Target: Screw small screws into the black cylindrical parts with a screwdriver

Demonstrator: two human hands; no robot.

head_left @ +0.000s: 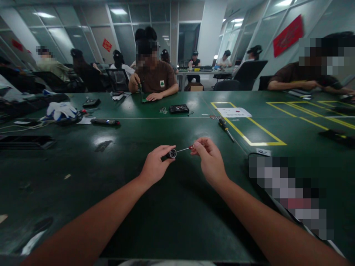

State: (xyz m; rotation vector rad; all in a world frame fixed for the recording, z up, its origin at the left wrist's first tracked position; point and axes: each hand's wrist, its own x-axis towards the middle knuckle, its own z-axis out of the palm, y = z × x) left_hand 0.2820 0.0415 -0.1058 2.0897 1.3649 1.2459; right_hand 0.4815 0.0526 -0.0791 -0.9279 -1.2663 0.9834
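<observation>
My left hand (pixel 155 164) is closed round a small black cylindrical part (pixel 171 154) with a round end facing right. My right hand (pixel 209 159) pinches a thin metal rod with a red tip (pixel 185 149); the rod's far end meets the round end of the black part. Both hands hover just above the dark green table (pixel 172 207), near its middle.
A screwdriver (pixel 226 129) lies beside a yellow-taped rectangle (pixel 249 127) holding a white sheet (pixel 233 112). White gloves (pixel 61 110), a dark tool (pixel 105 121) and cables lie at the left. A black device (pixel 179 108) sits further back. Other people work across the table.
</observation>
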